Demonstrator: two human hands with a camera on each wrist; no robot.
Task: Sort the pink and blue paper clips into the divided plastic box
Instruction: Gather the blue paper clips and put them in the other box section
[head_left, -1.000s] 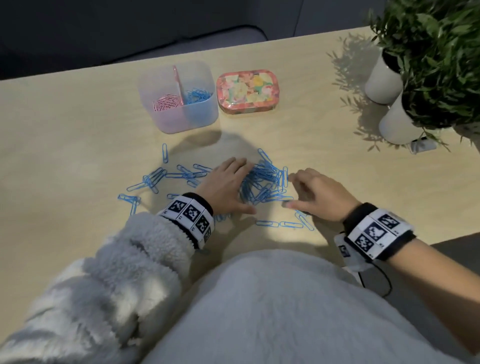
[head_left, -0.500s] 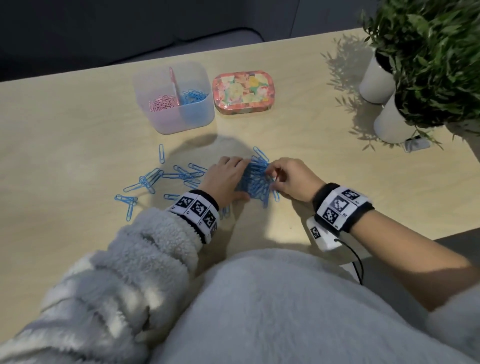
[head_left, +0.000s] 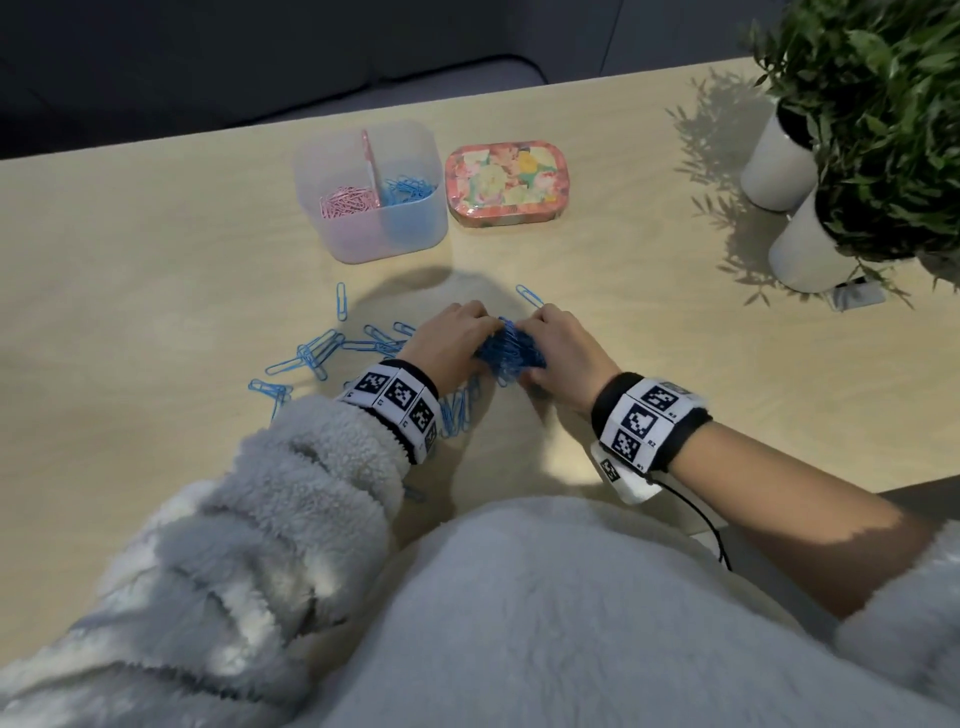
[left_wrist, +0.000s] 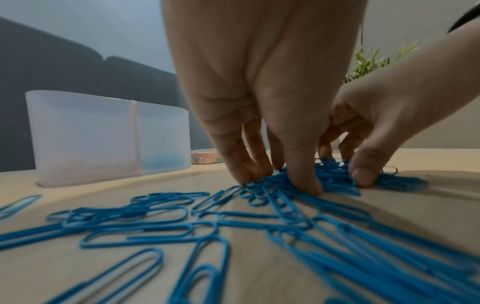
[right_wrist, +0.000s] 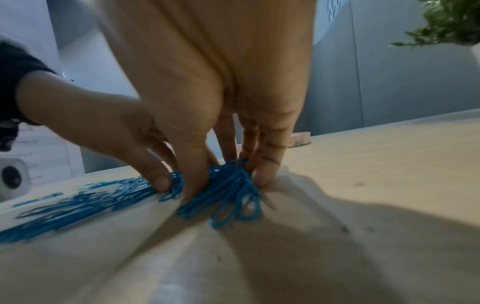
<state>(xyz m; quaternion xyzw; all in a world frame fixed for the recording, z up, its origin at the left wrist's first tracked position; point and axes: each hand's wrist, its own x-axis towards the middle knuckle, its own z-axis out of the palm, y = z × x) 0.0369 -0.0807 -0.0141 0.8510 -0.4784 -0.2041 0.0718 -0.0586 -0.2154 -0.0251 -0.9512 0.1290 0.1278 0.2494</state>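
- The surface (head_left: 156, 234) is pale wood; its far edge runs across the top of the head view and its near edge is hidden by a fluffy grey-white garment (head_left: 519, 623).
- Two potted plants (head_left: 883, 104) in white pots (head_left: 776, 171) stand at the far right corner.
- The divided plastic box (head_left: 371, 236) is translucent and sits near the middle of the far edge. Its left compartment holds pink paper clips (head_left: 345, 200); its right compartment holds some blue clips (head_left: 410, 188); a pinkish divider (head_left: 370, 161) stands between them.
- A floral tin (head_left: 506, 182) lies just beside the box, on its right.
- The left hand (head_left: 449, 345) and right hand (head_left: 563, 348) meet in the middle of the surface, nearer the front edge than the box. Both have their fingers curled down around one bunch of blue paper clips (head_left: 511, 353), grasping it from opposite sides. In the left wrist view the left thumb (left_wrist: 303, 174) presses on the bunch against the surface; in the right wrist view the right fingertips (right_wrist: 267, 170) pinch it, loops sticking out below.
- Loose blue paper clips (head_left: 317, 353) lie scattered to the left of the hands, and more under the left wrist.
- One single clip (head_left: 529, 296) lies just beyond the right hand; another (head_left: 341, 301) lies alone between the scatter and the box.
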